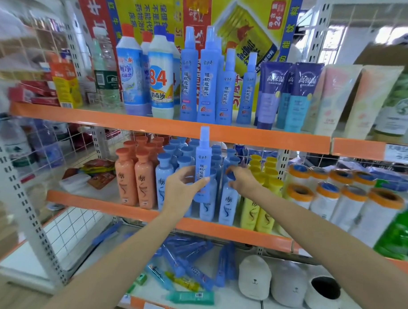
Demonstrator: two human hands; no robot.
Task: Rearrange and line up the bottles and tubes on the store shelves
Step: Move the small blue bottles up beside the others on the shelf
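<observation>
Left hand point(182, 188) grips slim blue spray bottle point(203, 163); right hand point(240, 181) pinches round cap point(231, 175)

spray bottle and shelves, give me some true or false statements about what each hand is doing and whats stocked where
1. The left hand holds a blue spray bottle upright in front of the middle shelf. True.
2. The right hand is empty and hangs away from the shelves. False: its fingers are on the cap of a pale blue shampoo bottle on the middle shelf.
3. Matching blue spray bottles stand on the top shelf. True.
4. The orange shampoo bottles stand to the right of the yellow ones. False: they stand to the left, with the blue ones between.
5. The bottom shelf holds tubes lined up upright. False: the tubes lie in a loose pile.
</observation>
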